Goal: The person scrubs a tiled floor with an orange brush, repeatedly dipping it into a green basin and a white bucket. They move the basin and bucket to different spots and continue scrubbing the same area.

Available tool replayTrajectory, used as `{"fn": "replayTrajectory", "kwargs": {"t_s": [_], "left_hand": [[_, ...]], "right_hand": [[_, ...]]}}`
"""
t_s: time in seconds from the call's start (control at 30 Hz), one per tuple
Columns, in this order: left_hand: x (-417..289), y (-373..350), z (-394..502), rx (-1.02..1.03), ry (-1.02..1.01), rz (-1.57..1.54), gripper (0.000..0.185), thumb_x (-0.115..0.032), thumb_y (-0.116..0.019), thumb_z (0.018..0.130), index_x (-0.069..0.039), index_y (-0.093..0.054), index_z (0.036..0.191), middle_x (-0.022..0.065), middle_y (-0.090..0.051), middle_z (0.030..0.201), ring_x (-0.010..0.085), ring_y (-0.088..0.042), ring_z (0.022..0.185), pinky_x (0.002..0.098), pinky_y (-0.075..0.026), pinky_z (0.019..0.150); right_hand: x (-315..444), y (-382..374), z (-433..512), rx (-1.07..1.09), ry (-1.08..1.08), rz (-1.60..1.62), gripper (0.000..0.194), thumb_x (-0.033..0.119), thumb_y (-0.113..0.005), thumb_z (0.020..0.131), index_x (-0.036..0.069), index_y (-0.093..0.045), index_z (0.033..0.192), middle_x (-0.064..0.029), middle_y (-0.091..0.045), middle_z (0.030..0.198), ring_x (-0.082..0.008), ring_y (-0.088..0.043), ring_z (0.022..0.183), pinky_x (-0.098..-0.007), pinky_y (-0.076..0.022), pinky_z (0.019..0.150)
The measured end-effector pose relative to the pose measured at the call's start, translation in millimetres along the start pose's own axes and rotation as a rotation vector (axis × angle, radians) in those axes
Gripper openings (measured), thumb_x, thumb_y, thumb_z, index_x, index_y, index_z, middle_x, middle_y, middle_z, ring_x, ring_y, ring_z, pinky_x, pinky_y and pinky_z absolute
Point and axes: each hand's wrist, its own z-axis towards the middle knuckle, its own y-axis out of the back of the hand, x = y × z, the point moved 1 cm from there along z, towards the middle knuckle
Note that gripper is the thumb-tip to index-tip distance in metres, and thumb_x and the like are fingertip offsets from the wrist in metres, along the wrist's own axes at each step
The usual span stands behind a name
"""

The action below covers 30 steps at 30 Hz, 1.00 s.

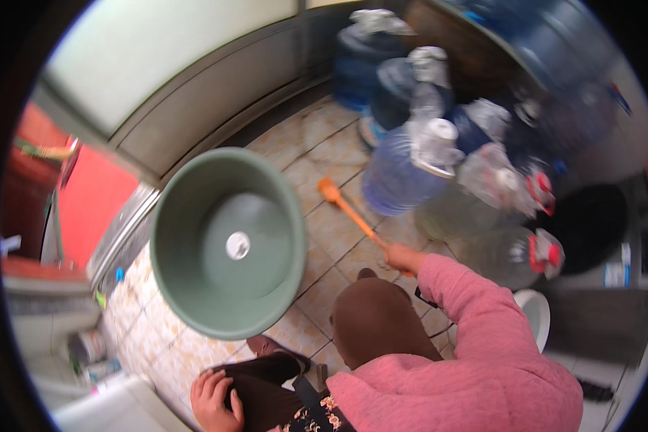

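My right hand [404, 258] is closed around the handle of an orange brush [351, 210], its head pointing away from me, low over the tiled floor. My left hand [216, 398] rests on my left knee, fingers a little spread, holding nothing. In front of me, left of the brush, stands a large green plastic tub [297, 270]. At its bottom I see a round white patch [237, 245] with a dark mark; nothing else shows inside. The underside of the brush head is hidden.
Several large plastic water bottles [399, 173], some with plastic bags over their necks, stand at the upper right. A white bucket [540, 318] is partly hidden beside my right arm. A panelled partition [221, 86] runs behind the tub. At the lower left is a white appliance or container [124, 405].
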Motion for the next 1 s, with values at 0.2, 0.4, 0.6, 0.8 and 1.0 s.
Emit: {"fn": "replayTrajectory", "kwargs": {"t_s": [0.2,0.4,0.6,0.8,1.0], "left_hand": [[-12,4,-19,-0.039,-0.044,-0.019,0.015,-0.009,-0.058,0.072,-0.003,-0.063,0.085,0.0129,-0.063,0.098,0.0335,-0.054,0.103,0.0419,-0.039,0.094],[-11,-1,-49,-0.105,-0.064,-0.002,0.013,-0.008,-0.057,0.075,-0.002,-0.063,0.086,0.0135,-0.063,0.098,0.0346,-0.053,0.104,0.0422,-0.039,0.095],[2,-5,-64,-0.137,-0.077,0.014,0.014,-0.009,-0.057,0.078,-0.003,-0.063,0.089,0.0115,-0.063,0.101,0.0337,-0.054,0.106,0.042,-0.038,0.097],[5,-7,-77,-0.148,-0.061,0.054,0.015,-0.009,-0.056,0.08,-0.003,-0.064,0.091,0.0109,-0.063,0.104,0.0328,-0.053,0.11,0.0414,-0.037,0.098],[1,-13,-68,-0.113,-0.055,0.1,0.014,-0.01,-0.055,0.082,-0.004,-0.064,0.091,0.01,-0.064,0.104,0.0322,-0.053,0.109,0.0401,-0.037,0.098]], "right_hand": [[-38,-8,-83,-0.177,0.033,-0.048,0.07,0.013,-0.049,0.085,0.033,-0.021,0.147,-0.017,-0.063,0.103,-0.0299,-0.062,0.091,-0.0448,-0.0497,0.071],[-94,-59,-115,-0.389,-0.026,-0.041,0.062,0.018,-0.049,0.085,0.029,-0.031,0.144,-0.0167,-0.062,0.108,-0.0342,-0.06,0.097,-0.0433,-0.046,0.082],[-152,-138,-160,-0.419,-0.129,0.18,0.06,0.015,-0.045,0.085,0.024,-0.031,0.144,-0.0212,-0.062,0.104,-0.037,-0.06,0.094,-0.0459,-0.046,0.079],[-159,-178,-152,-0.392,-0.119,0.203,0.067,0.012,-0.042,0.084,0.02,-0.023,0.147,-0.024,-0.063,0.096,-0.0392,-0.061,0.086,-0.0471,-0.0467,0.075],[-127,-147,-83,-0.388,-0.064,0.13,0.066,0.009,-0.039,0.084,0.02,-0.022,0.147,-0.0239,-0.063,0.097,-0.0378,-0.063,0.088,-0.047,-0.0479,0.075]]}}
